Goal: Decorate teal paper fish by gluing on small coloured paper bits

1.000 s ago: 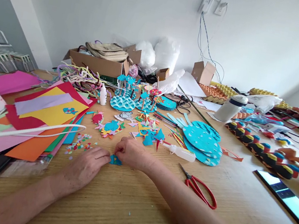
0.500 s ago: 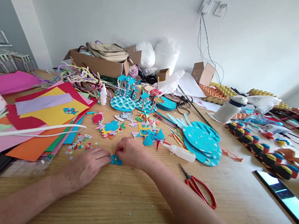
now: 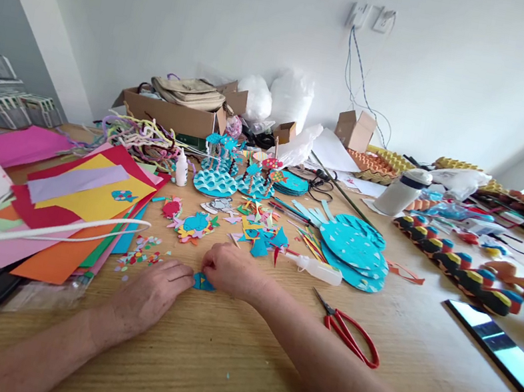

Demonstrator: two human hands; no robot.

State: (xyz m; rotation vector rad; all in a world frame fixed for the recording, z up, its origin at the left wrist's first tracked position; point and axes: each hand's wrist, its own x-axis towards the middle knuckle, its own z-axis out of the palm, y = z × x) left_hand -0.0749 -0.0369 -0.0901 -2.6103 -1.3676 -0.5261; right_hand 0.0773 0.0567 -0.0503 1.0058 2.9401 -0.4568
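Observation:
A small blue paper cutout [image 3: 201,281] with a bit of yellow on it lies flat on the wooden table between my hands. My left hand [image 3: 148,294] rests palm down, fingers stretched out, its fingertips at the cutout's left edge. Over the right side of the same piece, my right hand [image 3: 233,271] is closed with fingers pinched downward; what the pinch holds is hidden. Small coloured paper dots [image 3: 143,251] are scattered beyond my left hand. Layered paper fish [image 3: 193,224] and blue paper scraps [image 3: 261,242] lie just past my hands.
Red-handled scissors [image 3: 352,333] lie beside my right forearm. A glue bottle [image 3: 320,269] lies on its side near blue paper discs [image 3: 352,242]. Coloured paper sheets [image 3: 53,254] and a white cable [image 3: 85,220] are at left. Blue fish models [image 3: 216,181] stand behind; a phone [image 3: 502,353] lies at right.
Both hands stay at the blue cutout in almost the same pose, with only a very slight shift of the right hand. The rest of the table looks the same.

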